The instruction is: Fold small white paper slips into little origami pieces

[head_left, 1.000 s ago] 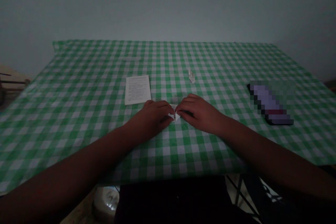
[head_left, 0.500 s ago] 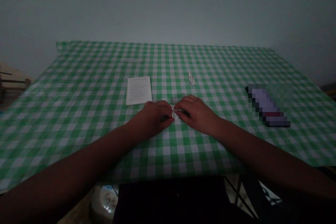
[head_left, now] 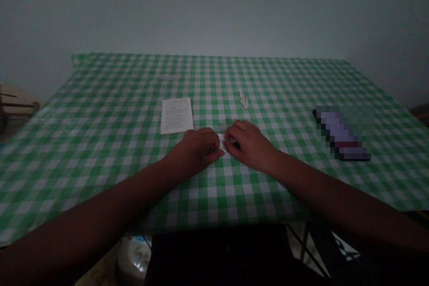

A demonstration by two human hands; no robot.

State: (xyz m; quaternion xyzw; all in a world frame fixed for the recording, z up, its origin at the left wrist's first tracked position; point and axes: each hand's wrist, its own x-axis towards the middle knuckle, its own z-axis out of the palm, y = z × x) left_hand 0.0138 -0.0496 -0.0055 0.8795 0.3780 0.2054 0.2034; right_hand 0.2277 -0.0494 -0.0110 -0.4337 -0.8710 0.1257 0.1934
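My left hand (head_left: 197, 149) and my right hand (head_left: 250, 145) meet at the middle of a table covered in green-and-white checked cloth (head_left: 100, 143). Between their fingertips is a small folded piece of white paper (head_left: 223, 144), pinched from both sides and resting on the cloth. Most of the paper is hidden by my fingers. Both hands have their fingers curled and pressed together on it.
A white printed sheet (head_left: 176, 115) lies just beyond my left hand. A small folded paper shape (head_left: 244, 99) sits further back, right of centre. A dark phone-like object (head_left: 342, 134), blurred out, lies at the right. The room is dim.
My right fingers have shifted slightly over the folded paper and the hands have drawn a little closer. The camera view moved slightly.
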